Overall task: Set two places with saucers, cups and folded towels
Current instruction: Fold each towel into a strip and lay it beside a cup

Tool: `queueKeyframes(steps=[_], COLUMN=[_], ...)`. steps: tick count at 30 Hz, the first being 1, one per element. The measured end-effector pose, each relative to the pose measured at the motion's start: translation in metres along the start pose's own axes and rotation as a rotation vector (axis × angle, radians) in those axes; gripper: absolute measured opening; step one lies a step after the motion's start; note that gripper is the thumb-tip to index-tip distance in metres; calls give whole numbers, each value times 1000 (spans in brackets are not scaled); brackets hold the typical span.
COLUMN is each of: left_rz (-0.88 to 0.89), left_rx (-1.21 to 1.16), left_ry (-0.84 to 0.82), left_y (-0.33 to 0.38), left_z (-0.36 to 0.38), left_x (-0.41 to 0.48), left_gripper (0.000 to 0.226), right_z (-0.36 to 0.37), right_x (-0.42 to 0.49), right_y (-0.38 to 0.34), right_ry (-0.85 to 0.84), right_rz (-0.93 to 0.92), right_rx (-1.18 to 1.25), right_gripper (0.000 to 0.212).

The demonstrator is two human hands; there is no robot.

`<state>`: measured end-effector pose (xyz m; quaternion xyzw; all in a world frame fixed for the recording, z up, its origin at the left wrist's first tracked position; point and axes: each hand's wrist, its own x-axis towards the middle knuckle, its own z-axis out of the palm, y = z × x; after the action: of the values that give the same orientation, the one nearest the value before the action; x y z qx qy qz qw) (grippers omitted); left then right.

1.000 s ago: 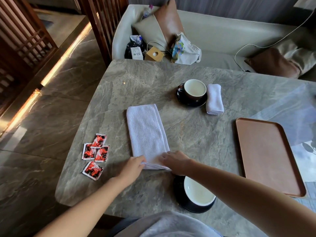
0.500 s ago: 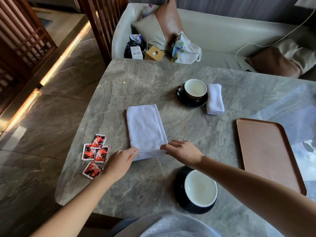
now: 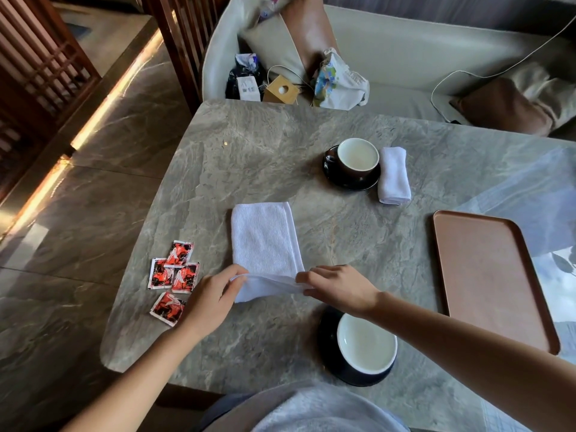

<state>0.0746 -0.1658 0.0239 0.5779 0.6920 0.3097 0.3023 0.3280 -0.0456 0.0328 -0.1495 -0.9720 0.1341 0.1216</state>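
— Far place? Done: cup point(image 3: 357, 157) on saucer point(image 3: 333, 179), folded towel point(image 3: 393, 176) just beside.
— Near place? Cup point(image 3: 366, 347) on saucer point(image 3: 325, 338). Second towel point(image 3: 265, 241) mid-surface, half folded; left hand point(image 3: 208, 294), right hand point(image 3: 339, 286) pinching its near edge, lifted.

A grey marble table point(image 3: 249, 145) stands before a cream sofa point(image 3: 405, 57) with brown cushions point(image 3: 505, 107) (bags piled at one end), beside wooden slat screens point(image 3: 40, 57) and a sunlit stone floor point(image 3: 93, 182).

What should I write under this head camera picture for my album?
Both hands, left and right, lift the near edge of a white towel to fold it on the marble table.
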Motion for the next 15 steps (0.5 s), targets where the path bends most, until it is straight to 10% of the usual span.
queueKeyframes(steps=[15], left_rz=[7], left_rx=[50], left_ry=[28], left_y=[2], left_z=[-6], left_x=[2], left_gripper=[28], right_z=[-9], right_x=[8], right_y=[-4], right_ry=[76], right_rz=[203], right_rx=[132], right_gripper=[26])
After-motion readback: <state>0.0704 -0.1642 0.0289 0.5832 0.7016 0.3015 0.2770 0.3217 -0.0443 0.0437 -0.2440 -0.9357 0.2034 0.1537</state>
